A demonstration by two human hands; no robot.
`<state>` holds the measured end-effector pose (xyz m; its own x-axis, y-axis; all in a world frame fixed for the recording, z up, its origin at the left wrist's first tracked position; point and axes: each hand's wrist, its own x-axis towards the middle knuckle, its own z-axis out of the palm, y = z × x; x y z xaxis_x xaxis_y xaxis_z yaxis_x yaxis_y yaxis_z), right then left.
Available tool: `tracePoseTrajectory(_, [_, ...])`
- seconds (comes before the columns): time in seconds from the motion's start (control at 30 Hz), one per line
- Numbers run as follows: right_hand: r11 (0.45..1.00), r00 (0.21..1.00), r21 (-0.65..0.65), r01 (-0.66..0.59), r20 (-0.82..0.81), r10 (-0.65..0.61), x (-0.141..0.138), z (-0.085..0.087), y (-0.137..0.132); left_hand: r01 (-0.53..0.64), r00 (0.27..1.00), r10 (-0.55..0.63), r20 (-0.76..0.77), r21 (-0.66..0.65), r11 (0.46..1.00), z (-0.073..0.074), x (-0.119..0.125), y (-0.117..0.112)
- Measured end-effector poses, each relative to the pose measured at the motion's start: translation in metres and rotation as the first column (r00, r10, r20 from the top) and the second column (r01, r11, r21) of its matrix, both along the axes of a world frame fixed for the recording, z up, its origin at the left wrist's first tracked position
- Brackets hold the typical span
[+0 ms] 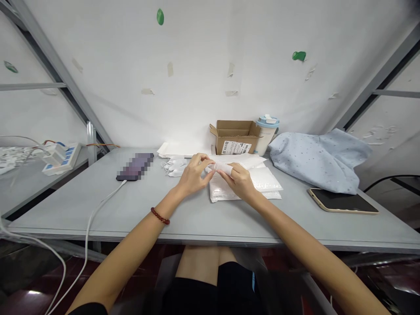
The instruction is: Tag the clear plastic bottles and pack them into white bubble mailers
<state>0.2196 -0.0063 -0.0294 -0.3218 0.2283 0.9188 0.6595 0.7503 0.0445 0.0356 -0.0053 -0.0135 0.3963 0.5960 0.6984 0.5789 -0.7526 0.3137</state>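
Observation:
My left hand [194, 173] and my right hand [239, 178] meet over the middle of the grey table [98, 205]. Both pinch a small white soft item [220, 167], held just above a stack of clear plastic bags [262, 180]. My left fingers curl round its left end. My right fingers close on its right end. A red bead bracelet [160, 216] sits on my left wrist. Several similar small white pieces [173, 167] lie on the table just left of my left hand.
An open cardboard box [233, 136] and a lidded cup [266, 131] stand at the back by the wall. A blue cloth [315, 159] and a tablet [343, 201] lie at right. A phone [135, 166] with a white cable lies at left; a power strip [61, 157] sits farther left.

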Motion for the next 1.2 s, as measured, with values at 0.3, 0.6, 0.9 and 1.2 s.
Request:
tracePoseTrajectory(0.3, [0.996, 0.994, -0.08, -0.042, -0.1, 0.034, -0.006, 0.001, -0.008, 0.05, 0.998, -0.035, -0.059, 0.278, 0.959, -0.016, 0.003, 0.011])
tracePoseTrajectory(0.6, [1.0, 0.996, 0.011, 0.027, 0.08, -0.028, 0.002, 0.015, -0.008, 0.038, 0.999, -0.039, -0.002, 0.19, 0.981, -0.014, 0.005, 0.01])
tracePoseTrajectory(0.9, [0.951, 0.949, -0.016, 0.309, 0.074, -0.307, 0.009, 0.021, -0.008, 0.1, 0.913, 0.022, 0.407, -0.277, 0.956, -0.007, 0.024, -0.003])
tracePoseTrajectory(1.2, [0.866, 0.89, -0.277, 0.415, 0.322, -0.323, 0.02, 0.009, 0.01, 0.416, 0.702, 0.247, 0.668, -0.666, 0.619, -0.013, 0.015, 0.025])
